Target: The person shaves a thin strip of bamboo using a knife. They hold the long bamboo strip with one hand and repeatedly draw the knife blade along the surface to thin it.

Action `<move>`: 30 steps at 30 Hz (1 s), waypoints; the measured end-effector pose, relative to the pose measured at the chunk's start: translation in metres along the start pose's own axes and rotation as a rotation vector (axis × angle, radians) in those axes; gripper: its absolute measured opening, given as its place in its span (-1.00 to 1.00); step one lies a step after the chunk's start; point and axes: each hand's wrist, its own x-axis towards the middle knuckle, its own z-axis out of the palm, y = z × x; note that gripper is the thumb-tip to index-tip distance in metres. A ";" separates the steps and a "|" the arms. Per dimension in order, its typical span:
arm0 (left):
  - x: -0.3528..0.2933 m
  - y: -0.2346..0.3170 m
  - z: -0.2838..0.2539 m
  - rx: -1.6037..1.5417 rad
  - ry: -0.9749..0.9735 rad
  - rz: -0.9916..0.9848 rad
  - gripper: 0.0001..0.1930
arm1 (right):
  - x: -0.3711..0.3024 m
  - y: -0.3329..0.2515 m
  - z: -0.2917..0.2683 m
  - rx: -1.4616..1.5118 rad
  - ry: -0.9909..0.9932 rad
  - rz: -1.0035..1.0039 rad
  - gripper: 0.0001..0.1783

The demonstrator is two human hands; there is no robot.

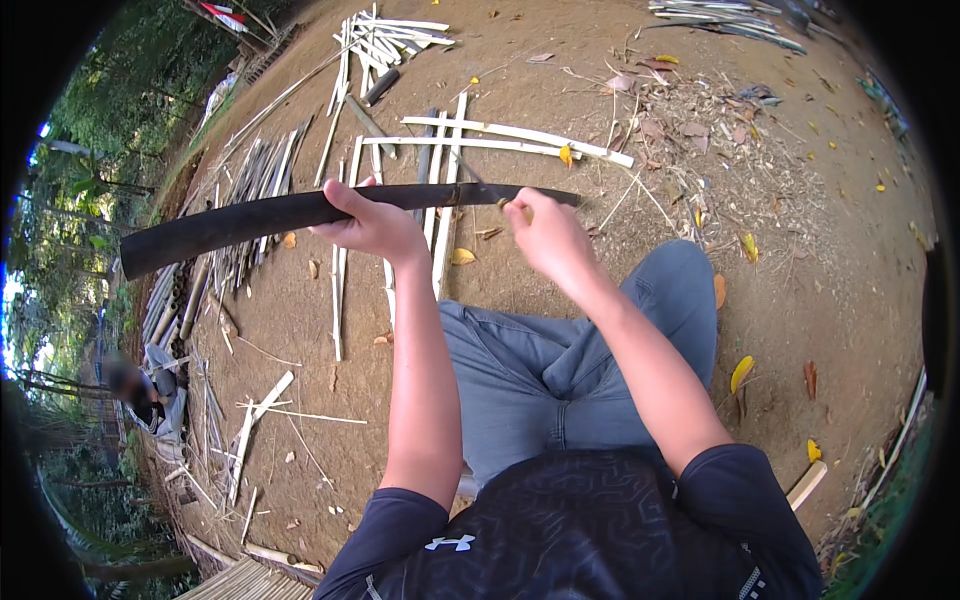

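Note:
A long dark bamboo pole [230, 222] lies across in front of me, above my lap, its thicker end out to the left. My left hand [378, 228] cradles it near the middle, thumb raised along the near side and fingers under it. In my right hand [552, 238] is a knife [482, 182], gripped by a small yellowish handle. Its thin blade slants up and left across the pole, close to a pale mark at a node. Whether the edge touches the bamboo I cannot tell.
Pale split bamboo strips [520, 147] lie crossed on the dirt ground ahead, with another heap [385, 45] farther off. Dark strips [255, 175] are stacked at left. Shavings and dry leaves [690, 130] litter the right. Another person [160, 390] sits at the far left.

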 end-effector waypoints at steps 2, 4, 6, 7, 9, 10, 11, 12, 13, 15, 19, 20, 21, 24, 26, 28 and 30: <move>-0.002 0.000 -0.001 0.005 0.002 -0.020 -0.41 | -0.001 0.003 -0.001 -0.004 0.038 -0.096 -0.74; -0.002 0.000 -0.002 0.007 0.021 0.024 -0.43 | -0.003 0.005 -0.002 -0.011 -0.021 -0.082 -0.74; -0.001 0.000 -0.003 0.021 0.027 0.058 -0.43 | -0.004 0.007 -0.002 -0.060 -0.031 0.009 -0.74; 0.000 0.000 -0.005 0.008 0.032 0.002 -0.44 | -0.003 0.008 -0.003 -0.079 -0.053 0.026 -0.74; 0.002 -0.001 -0.006 0.014 0.020 0.003 -0.43 | -0.002 0.011 -0.002 -0.056 -0.054 -0.035 -0.76; 0.002 -0.001 -0.009 0.029 0.028 -0.011 -0.43 | -0.002 0.012 0.000 -0.038 -0.064 -0.155 -0.78; 0.002 -0.003 -0.010 0.013 0.018 -0.007 -0.43 | -0.002 0.014 0.001 -0.109 -0.024 -0.111 -0.77; 0.002 -0.003 -0.012 0.023 0.024 -0.004 -0.43 | 0.001 0.016 0.002 -0.109 -0.090 -0.136 -0.77; 0.002 -0.003 -0.014 0.032 0.031 -0.011 -0.43 | 0.002 0.018 0.004 -0.140 -0.047 -0.036 -0.77; 0.004 -0.005 -0.018 0.044 0.042 -0.016 -0.43 | 0.007 0.024 0.003 -0.267 0.134 -0.045 -0.76; 0.007 -0.009 -0.024 0.069 0.071 -0.092 -0.41 | 0.006 0.030 0.006 -0.076 -0.133 -0.136 -0.76; 0.008 -0.010 -0.024 0.083 0.054 -0.060 -0.41 | 0.006 0.029 0.006 -0.152 -0.055 -0.233 -0.75; 0.009 -0.010 -0.025 0.099 0.056 -0.043 -0.41 | 0.004 0.028 0.005 -0.157 -0.050 -0.137 -0.76; 0.011 -0.009 -0.026 0.125 0.055 -0.030 -0.40 | 0.014 0.024 -0.004 -0.197 -0.072 0.075 -0.76; 0.011 -0.009 -0.026 0.120 0.044 -0.054 -0.40 | 0.016 0.021 -0.007 -0.198 -0.070 0.000 -0.74; 0.010 -0.011 -0.024 0.112 0.031 -0.045 -0.40 | 0.017 0.019 -0.005 -0.116 -0.150 -0.012 -0.72; 0.010 -0.013 -0.022 0.118 0.014 -0.006 -0.41 | 0.016 0.017 -0.002 -0.099 -0.098 -0.229 -0.70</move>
